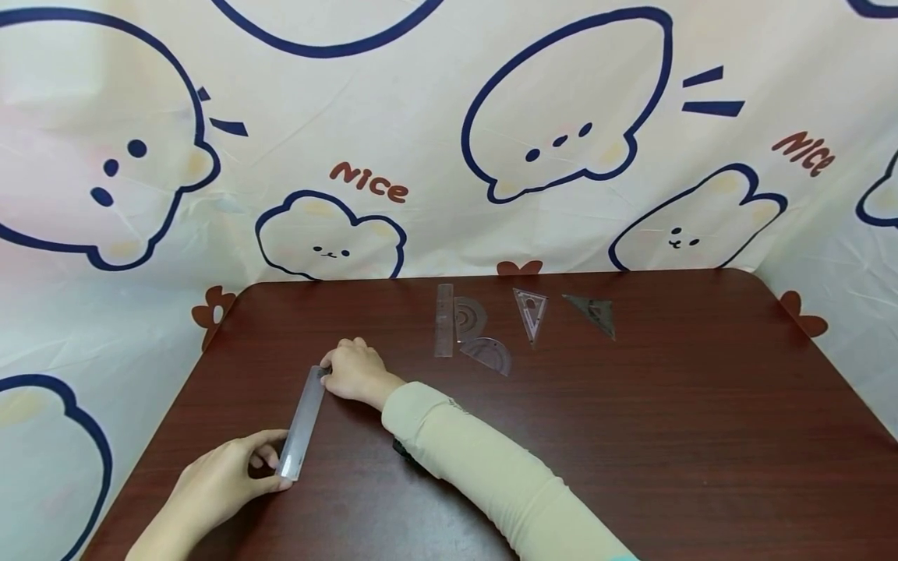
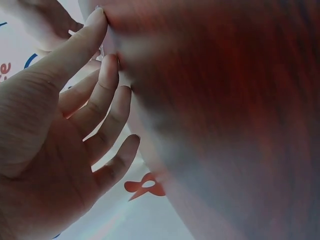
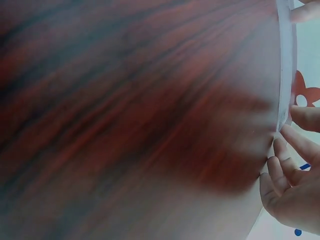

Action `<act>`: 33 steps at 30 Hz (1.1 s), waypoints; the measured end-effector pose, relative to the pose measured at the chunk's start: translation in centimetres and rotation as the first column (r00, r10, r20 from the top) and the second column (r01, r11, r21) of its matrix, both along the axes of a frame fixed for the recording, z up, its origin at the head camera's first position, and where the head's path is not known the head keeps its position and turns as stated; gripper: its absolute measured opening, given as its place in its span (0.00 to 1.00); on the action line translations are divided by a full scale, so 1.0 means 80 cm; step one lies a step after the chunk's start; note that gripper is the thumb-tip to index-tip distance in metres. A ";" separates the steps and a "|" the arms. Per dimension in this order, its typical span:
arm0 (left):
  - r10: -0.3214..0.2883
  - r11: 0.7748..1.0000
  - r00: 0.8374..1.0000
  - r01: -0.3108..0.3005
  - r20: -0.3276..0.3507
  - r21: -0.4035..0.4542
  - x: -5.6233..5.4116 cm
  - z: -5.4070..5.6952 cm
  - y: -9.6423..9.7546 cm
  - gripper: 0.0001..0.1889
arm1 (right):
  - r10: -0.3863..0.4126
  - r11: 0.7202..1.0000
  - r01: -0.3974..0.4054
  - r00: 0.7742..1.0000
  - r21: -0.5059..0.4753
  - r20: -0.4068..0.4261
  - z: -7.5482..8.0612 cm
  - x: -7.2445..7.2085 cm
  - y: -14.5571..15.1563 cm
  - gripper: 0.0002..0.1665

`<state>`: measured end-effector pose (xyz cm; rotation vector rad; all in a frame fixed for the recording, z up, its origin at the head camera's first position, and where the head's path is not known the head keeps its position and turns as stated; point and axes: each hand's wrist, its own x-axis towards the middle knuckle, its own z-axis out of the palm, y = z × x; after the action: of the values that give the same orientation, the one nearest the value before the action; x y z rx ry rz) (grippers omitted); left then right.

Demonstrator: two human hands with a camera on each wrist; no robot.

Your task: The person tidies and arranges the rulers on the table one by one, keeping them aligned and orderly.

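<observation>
Patterned cloth (image 1: 421,117) hangs behind a brown table (image 1: 666,436). The left hand (image 1: 223,474) pinches the near end of a ruler (image 1: 304,423), the right hand (image 1: 356,374) its far end (at the table's left side). Farther back lie a clear strip (image 1: 444,321), two protractors (image 1: 471,318) and two triangles (image 1: 598,313).

On the table (image 1: 631,436) we see one ruler (image 1: 303,425) at left, between left hand (image 1: 219,477) and right hand (image 1: 359,374); farther back, rightward, another ruler (image 1: 444,321), two protractors (image 1: 472,319), then two set squares (image 1: 599,313)
</observation>
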<state>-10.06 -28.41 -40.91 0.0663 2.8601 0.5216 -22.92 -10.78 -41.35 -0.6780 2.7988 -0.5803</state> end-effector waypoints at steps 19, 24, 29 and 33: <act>0.003 1.000 0.999 -0.003 -0.034 0.002 0.007 0.004 0.006 0.35 | -0.001 0.999 0.003 1.000 -0.048 0.031 0.000 -0.001 0.000 0.14; -0.005 1.000 0.996 0.006 -0.089 0.014 0.008 0.012 0.015 0.25 | -0.016 0.988 0.025 0.998 -0.152 0.057 0.000 -0.005 0.010 0.11; -0.022 0.999 0.990 0.025 -0.137 0.021 0.008 0.018 0.028 0.21 | -0.020 0.977 0.032 0.998 -0.210 0.062 0.002 -0.009 0.022 0.10; -0.036 0.999 0.985 0.040 -0.169 0.017 0.007 0.019 0.039 0.21 | -0.017 0.959 0.048 0.994 -0.280 0.110 0.005 -0.012 0.033 0.11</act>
<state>-9.52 -25.29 -39.42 0.1763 3.0117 0.5631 -23.90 -8.13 -40.94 -0.6309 2.6576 -1.0053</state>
